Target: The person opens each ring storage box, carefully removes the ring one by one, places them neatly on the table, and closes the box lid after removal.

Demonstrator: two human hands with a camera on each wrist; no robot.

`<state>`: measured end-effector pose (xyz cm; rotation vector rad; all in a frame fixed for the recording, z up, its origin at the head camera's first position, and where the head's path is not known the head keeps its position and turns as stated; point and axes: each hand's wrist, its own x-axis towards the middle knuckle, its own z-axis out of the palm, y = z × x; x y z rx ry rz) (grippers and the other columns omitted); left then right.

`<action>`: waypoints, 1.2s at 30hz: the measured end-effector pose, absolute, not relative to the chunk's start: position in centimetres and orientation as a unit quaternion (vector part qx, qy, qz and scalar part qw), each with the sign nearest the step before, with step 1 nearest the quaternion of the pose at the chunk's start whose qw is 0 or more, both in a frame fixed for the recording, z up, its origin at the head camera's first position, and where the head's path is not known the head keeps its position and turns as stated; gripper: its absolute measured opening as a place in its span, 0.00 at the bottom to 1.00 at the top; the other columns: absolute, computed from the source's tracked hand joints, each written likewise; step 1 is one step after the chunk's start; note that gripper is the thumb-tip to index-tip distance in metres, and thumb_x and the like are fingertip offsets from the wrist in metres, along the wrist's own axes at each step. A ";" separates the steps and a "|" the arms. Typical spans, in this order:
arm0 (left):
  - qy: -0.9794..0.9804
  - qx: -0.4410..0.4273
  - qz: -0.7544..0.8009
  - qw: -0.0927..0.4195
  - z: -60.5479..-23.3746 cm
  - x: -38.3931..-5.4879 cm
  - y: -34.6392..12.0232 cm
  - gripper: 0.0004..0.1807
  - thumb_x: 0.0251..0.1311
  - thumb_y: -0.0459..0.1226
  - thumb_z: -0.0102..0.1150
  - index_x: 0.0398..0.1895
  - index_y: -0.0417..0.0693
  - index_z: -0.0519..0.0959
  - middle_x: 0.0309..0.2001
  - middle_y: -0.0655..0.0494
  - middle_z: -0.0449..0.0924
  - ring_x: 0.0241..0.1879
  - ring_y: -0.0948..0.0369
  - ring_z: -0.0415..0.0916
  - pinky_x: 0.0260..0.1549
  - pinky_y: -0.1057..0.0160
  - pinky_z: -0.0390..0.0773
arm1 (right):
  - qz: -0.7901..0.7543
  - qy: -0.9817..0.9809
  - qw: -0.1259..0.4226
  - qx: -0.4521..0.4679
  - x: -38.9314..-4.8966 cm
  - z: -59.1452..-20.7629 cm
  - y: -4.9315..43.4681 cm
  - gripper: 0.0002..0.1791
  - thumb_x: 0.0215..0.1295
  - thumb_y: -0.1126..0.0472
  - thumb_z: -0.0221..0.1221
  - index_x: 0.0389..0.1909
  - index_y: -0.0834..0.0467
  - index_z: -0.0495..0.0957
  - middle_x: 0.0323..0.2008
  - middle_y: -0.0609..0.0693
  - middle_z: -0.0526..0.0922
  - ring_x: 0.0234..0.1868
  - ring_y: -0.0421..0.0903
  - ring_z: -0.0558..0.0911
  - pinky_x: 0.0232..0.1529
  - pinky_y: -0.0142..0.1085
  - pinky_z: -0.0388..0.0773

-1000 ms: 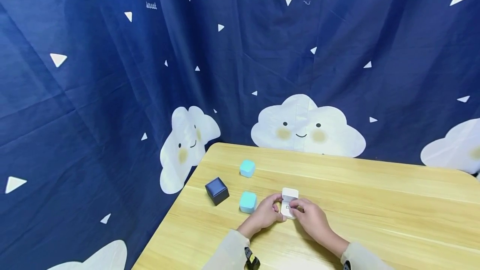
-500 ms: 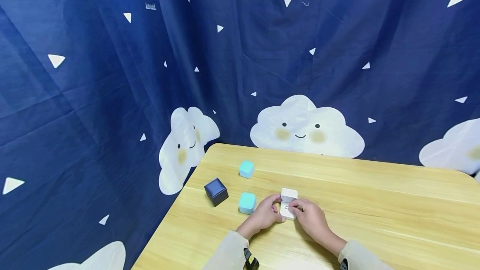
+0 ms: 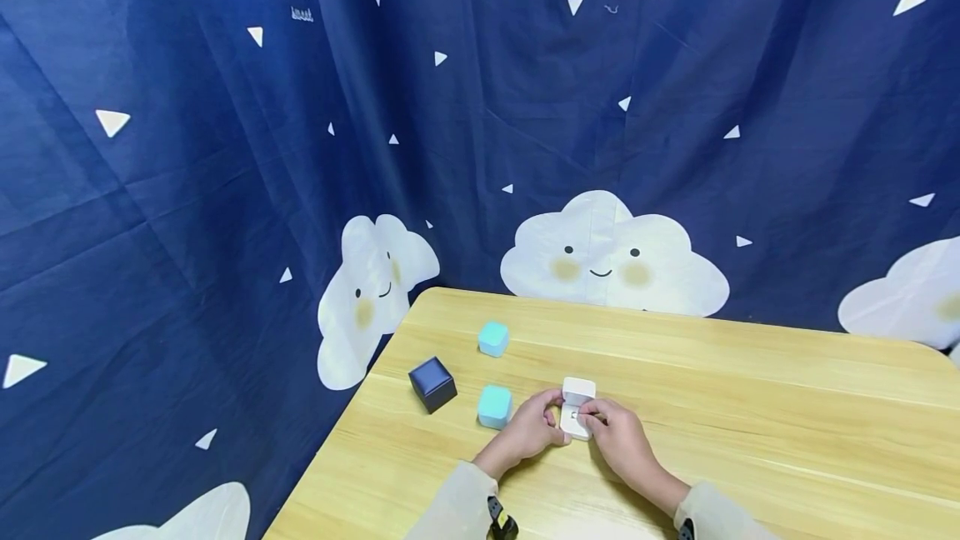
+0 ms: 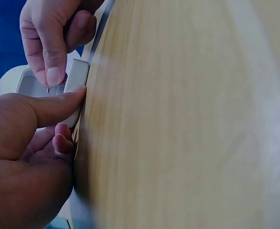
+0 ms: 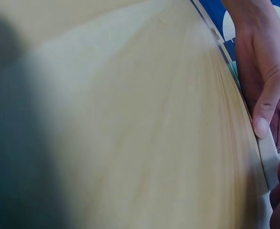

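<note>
On the table (image 3: 750, 407), the left hand (image 3: 531, 426) grips the box (image 3: 578, 392), thumb near its front, fingers farther back; the right hand (image 3: 626, 444) pinches the ring (image 4: 49, 91) with its fingertips. The box stands between the hands, lid raised; it looks light and stiff, probably easy to nudge, so its outer side walls suit a hold. The ring, at the box's inside, is likely hard, light and slippery, best taken by its exposed arc
</note>
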<state>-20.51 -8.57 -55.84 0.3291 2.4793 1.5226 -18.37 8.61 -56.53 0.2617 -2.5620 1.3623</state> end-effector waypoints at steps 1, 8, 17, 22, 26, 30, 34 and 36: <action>0.842 0.111 0.517 0.107 -55.8 -20.5 -8.6 0.38 0.41 0.24 0.71 0.61 0.50 0.73 0.36 0.63 0.74 0.28 0.67 0.66 0.24 0.71 0.67 | 0.468 -0.872 0.111 0.089 -18.4 -56.5 8.6 0.06 0.57 0.68 0.65 0.31 0.53 0.82 0.37 0.49 0.85 0.38 0.42 0.80 0.34 0.31 0.77; 0.845 0.114 0.511 0.106 -55.9 -20.6 -8.7 0.38 0.43 0.25 0.71 0.62 0.51 0.72 0.38 0.64 0.73 0.28 0.67 0.66 0.23 0.71 0.67 | 0.479 -0.868 0.102 0.078 -18.4 -56.8 8.5 0.06 0.58 0.68 0.63 0.31 0.53 0.82 0.41 0.52 0.84 0.41 0.44 0.79 0.34 0.31 0.76; 0.846 0.125 0.508 0.101 -56.2 -20.7 -8.7 0.39 0.42 0.24 0.71 0.62 0.49 0.72 0.41 0.64 0.74 0.28 0.68 0.66 0.24 0.72 0.68 | 0.534 -0.838 0.097 0.045 -18.1 -57.2 8.0 0.05 0.59 0.69 0.63 0.32 0.55 0.82 0.40 0.51 0.83 0.36 0.40 0.80 0.31 0.28 0.78; 0.845 0.129 0.510 0.099 -56.1 -20.7 -8.7 0.39 0.42 0.24 0.70 0.62 0.48 0.72 0.42 0.63 0.74 0.28 0.68 0.66 0.23 0.72 0.68 | 0.586 -0.806 0.075 0.038 -17.9 -57.2 7.8 0.04 0.61 0.69 0.60 0.35 0.58 0.80 0.37 0.54 0.82 0.14 0.40 0.74 0.12 0.32 0.74; 0.846 0.134 0.507 0.097 -56.1 -20.6 -8.7 0.38 0.41 0.24 0.71 0.61 0.47 0.72 0.41 0.63 0.74 0.28 0.68 0.66 0.23 0.72 0.68 | 0.599 -0.798 0.056 0.030 -17.9 -57.1 7.9 0.04 0.62 0.69 0.59 0.36 0.60 0.79 0.36 0.55 0.81 0.08 0.43 0.70 0.08 0.34 0.70; 0.848 0.138 0.503 0.095 -56.1 -20.6 -8.8 0.38 0.41 0.24 0.71 0.61 0.46 0.72 0.42 0.63 0.73 0.28 0.68 0.67 0.24 0.72 0.69 | 0.599 -0.800 0.043 0.019 -17.8 -57.0 8.0 0.04 0.63 0.68 0.59 0.38 0.60 0.79 0.37 0.55 0.82 0.09 0.43 0.70 0.08 0.34 0.70; 0.846 0.137 0.506 0.098 -56.1 -20.6 -8.8 0.38 0.41 0.24 0.70 0.61 0.47 0.72 0.43 0.63 0.73 0.28 0.67 0.67 0.24 0.71 0.69 | 0.611 -0.791 0.026 0.003 -17.5 -56.7 8.0 0.04 0.62 0.67 0.60 0.37 0.59 0.80 0.37 0.54 0.82 0.09 0.42 0.69 0.08 0.34 0.69; 0.846 0.136 0.507 0.098 -56.1 -20.6 -8.8 0.38 0.41 0.24 0.70 0.62 0.47 0.72 0.43 0.63 0.73 0.28 0.67 0.67 0.25 0.71 0.69 | 0.617 -0.787 0.015 -0.004 -17.2 -56.6 8.0 0.03 0.62 0.67 0.61 0.36 0.58 0.80 0.35 0.54 0.83 0.08 0.42 0.68 0.07 0.33 0.67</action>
